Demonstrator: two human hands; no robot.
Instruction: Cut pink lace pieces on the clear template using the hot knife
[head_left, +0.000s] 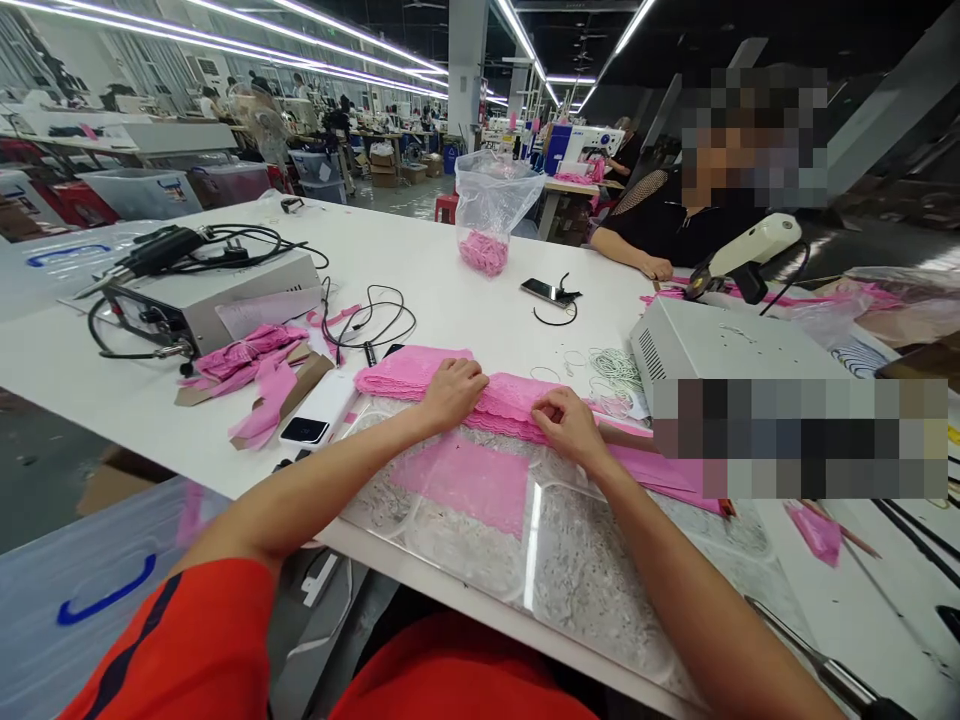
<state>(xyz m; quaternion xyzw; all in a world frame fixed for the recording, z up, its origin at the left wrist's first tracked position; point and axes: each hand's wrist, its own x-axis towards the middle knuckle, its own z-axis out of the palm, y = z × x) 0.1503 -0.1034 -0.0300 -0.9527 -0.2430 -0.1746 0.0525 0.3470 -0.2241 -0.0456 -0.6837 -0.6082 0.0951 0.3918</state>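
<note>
Pink lace [510,395] looks soft and floppy, best grabbed at the edge, my left hand [452,392] and right hand [570,425] pinching it

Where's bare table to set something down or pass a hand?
Free: white table between the plastic bag, the black phone and the pink lace; also the far strip behind the grey box at left. Crowded: cables around that box, left hand and right hand on the lace, elastic loops and the grey machine at right.
</note>
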